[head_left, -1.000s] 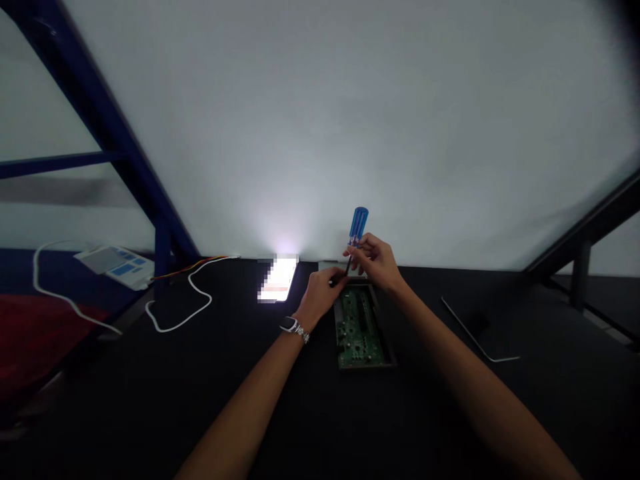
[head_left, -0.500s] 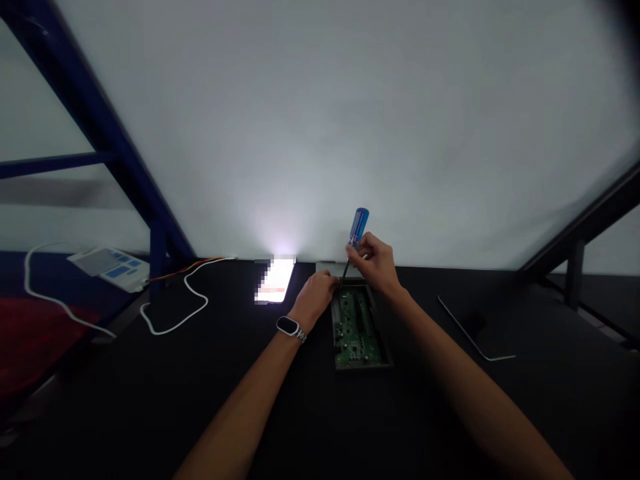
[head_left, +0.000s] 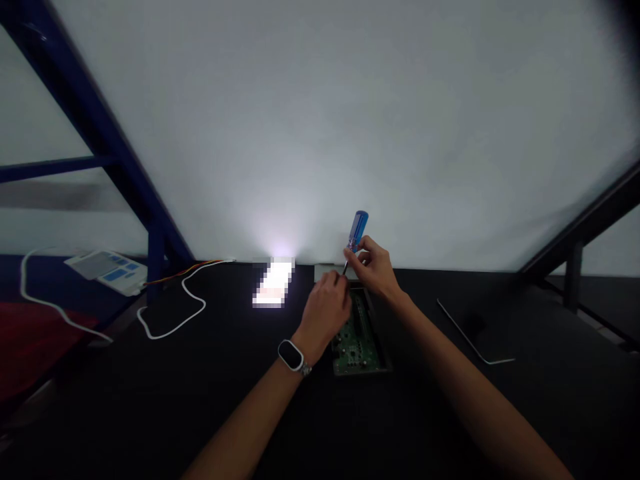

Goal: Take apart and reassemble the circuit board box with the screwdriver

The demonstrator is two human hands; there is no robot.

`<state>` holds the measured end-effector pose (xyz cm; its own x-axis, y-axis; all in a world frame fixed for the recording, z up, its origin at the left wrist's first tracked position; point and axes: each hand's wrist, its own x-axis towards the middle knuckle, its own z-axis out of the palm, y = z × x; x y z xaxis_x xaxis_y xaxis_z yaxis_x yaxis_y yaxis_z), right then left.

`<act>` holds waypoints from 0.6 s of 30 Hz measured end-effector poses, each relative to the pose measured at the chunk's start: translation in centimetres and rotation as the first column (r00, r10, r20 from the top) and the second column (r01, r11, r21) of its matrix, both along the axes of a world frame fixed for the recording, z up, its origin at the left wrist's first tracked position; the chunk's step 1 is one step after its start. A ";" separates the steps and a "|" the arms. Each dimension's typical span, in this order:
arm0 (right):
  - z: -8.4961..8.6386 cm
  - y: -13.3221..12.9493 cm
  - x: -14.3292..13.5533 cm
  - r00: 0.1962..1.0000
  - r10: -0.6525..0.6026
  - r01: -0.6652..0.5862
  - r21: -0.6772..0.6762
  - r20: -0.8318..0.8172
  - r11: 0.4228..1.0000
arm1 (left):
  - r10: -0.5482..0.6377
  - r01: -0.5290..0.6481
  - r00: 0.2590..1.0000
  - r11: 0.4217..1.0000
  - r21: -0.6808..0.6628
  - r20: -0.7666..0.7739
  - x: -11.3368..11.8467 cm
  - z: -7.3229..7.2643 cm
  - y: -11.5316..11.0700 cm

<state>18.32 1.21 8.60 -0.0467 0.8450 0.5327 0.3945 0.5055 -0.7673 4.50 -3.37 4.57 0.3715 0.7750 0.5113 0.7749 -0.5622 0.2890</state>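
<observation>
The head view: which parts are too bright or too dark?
In the head view, the pixelated screen glares white and the wall behind it glows; in the same view, the black tabletop sinks into darkness and the circuit board is dim, its parts hard to distinguish; there too, the blue screwdriver handle stands clear.

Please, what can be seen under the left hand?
Parts of a green circuit board show beside the left hand, which hides the board's upper left part. The blue-handled screwdriver has its tip covered too; what it touches cannot be seen.
</observation>
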 end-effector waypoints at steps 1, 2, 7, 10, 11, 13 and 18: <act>-0.1 0.0 0.1 0.999 0.042 -0.042 -0.033 -0.012 0.999 | -0.116 0.116 0.993 0.993 -0.016 -0.008 0.6 0.1 -0.8; -0.2 0.1 0.2 0.997 0.081 -0.082 -0.062 -0.020 0.995 | -0.247 0.246 0.969 0.968 -0.045 -0.017 1.2 0.0 -1.5; -0.8 0.4 0.6 0.984 0.174 -0.168 -0.127 0.035 0.978 | -0.525 0.522 0.850 0.829 -0.201 0.043 2.5 -1.6 -3.4; -0.6 0.4 0.7 0.977 0.198 -0.186 -0.140 0.080 0.973 | -0.532 0.528 0.845 0.818 -0.230 0.050 2.5 -2.3 -3.3; -0.4 0.4 0.7 0.975 0.208 -0.196 -0.142 0.079 0.970 | -0.530 0.526 0.847 0.819 -0.230 0.049 2.4 -2.4 -3.2; -0.2 0.3 0.7 0.974 0.217 -0.208 -0.133 0.060 0.969 | -0.525 0.521 0.850 0.823 -0.225 0.046 2.3 -2.3 -3.1; -0.3 0.1 0.0 0.967 0.240 -0.251 -0.144 -0.089 0.957 | -0.525 0.520 0.850 0.825 -0.224 0.038 1.8 -2.1 -3.3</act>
